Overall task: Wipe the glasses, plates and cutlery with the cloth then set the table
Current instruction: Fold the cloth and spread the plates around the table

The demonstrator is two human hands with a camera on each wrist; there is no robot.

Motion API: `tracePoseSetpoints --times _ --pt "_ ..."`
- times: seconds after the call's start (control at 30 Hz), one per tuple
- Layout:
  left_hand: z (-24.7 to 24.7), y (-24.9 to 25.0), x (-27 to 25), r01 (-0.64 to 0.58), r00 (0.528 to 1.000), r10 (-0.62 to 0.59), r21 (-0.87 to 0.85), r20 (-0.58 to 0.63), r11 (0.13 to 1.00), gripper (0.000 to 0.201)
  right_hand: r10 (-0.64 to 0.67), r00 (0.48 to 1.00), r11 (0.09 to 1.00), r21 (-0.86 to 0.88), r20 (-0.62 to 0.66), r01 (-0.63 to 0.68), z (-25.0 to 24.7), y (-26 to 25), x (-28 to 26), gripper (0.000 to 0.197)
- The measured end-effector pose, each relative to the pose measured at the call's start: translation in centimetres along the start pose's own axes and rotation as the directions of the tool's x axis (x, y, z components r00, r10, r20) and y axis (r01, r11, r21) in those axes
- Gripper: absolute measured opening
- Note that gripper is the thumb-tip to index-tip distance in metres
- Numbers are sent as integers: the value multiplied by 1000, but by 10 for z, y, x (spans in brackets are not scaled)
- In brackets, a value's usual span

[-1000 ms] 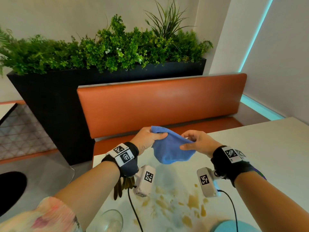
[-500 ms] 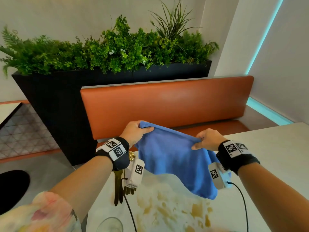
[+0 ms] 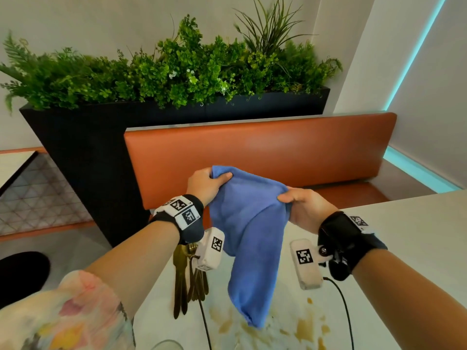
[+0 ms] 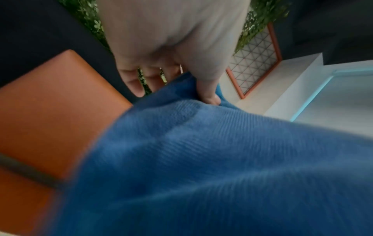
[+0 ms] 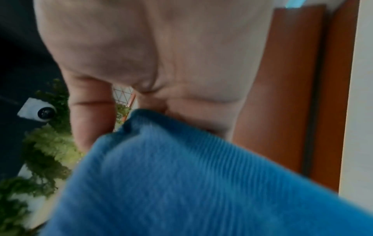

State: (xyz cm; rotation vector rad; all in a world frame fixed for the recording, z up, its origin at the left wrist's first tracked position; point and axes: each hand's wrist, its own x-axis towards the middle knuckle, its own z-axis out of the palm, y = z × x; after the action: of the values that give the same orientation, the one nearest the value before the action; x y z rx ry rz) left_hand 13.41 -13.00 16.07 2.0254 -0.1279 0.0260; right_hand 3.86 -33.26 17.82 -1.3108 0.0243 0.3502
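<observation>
A blue cloth (image 3: 249,223) hangs in the air above the table, its lower end dangling near the stains. My left hand (image 3: 206,183) pinches its upper left corner, and my right hand (image 3: 300,205) grips the upper right edge. In the left wrist view the thumb presses the blue cloth (image 4: 201,159) against the fingers (image 4: 207,89). In the right wrist view the blue cloth (image 5: 191,183) fills the lower frame under the right hand (image 5: 153,103). Gold cutlery (image 3: 187,279) lies bunched on the table's left edge. A glass rim (image 3: 166,346) shows at the bottom edge.
The white table (image 3: 417,236) carries brown spill stains (image 3: 303,327) near the front. An orange bench (image 3: 252,157) stands behind it, backed by a black planter (image 3: 88,152) with green plants. Another table (image 3: 12,162) lies at the far left.
The bunched cloth was spread wide between my hands, then they came closer together, so it now hangs long and narrow. Both hands kept their hold.
</observation>
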Motion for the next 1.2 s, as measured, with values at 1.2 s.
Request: tracePoseSetpoints --times 1.2 --pt "26 -5 -39 504 815 -145 -561 561 657 31 -79 979 953 274 -188 130 -30 31 -9 26"
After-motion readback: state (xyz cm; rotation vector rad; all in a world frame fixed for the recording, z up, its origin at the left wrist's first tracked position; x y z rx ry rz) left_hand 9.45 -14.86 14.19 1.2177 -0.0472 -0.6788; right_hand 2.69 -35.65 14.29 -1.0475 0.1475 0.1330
